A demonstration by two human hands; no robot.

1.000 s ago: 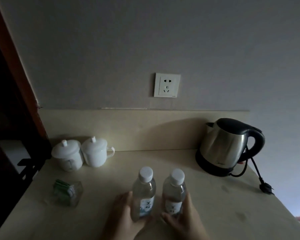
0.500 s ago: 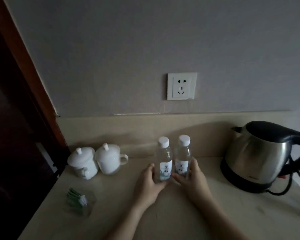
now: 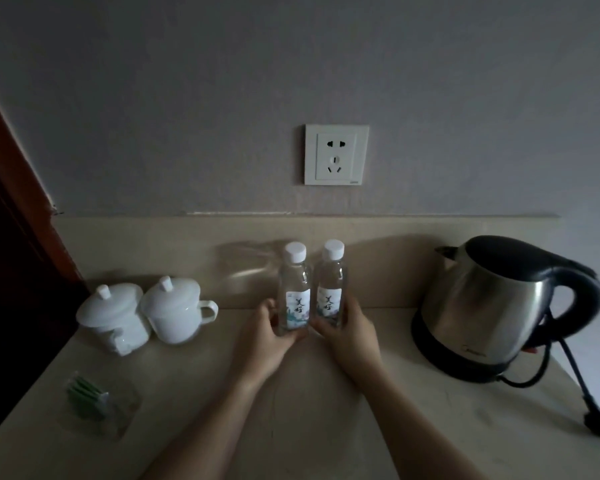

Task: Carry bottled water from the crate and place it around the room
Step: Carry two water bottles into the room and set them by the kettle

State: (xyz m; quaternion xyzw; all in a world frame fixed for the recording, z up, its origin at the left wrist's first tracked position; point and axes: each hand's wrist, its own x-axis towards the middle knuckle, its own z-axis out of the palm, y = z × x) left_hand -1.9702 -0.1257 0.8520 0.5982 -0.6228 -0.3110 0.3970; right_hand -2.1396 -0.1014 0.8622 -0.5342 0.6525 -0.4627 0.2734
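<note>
We have two small clear water bottles standing upright side by side on the pale countertop (image 3: 302, 403), close to the backsplash, their white caps level with each other and their bodies nearly touching. Our left hand (image 3: 269, 336) curls around the lower part of the left bottle (image 3: 293, 289), thumb across the front below its white label; our right hand (image 3: 349, 332) grips the base of the right bottle (image 3: 331, 285) the same way, fingers wrapped round the far side. The two hands sit just beside each other, a narrow gap between the thumbs, both forearms reaching in from the bottom edge of the view. Above our hands a white wall socket (image 3: 336, 154) is set in the grey wall. To the left of our left hand stand two white lidded cups (image 3: 146, 315), touching each other, the nearer one's handle turned toward the bottles. Nearer to us and further left lies a clear packet holding green sachets (image 3: 96, 401). Well to the right of our right hand sits a stainless steel electric kettle (image 3: 492, 306) with a black lid and handle on its black base, and its black power cord (image 3: 575, 372) trails along the countertop to an unplugged plug near the right edge.
</note>
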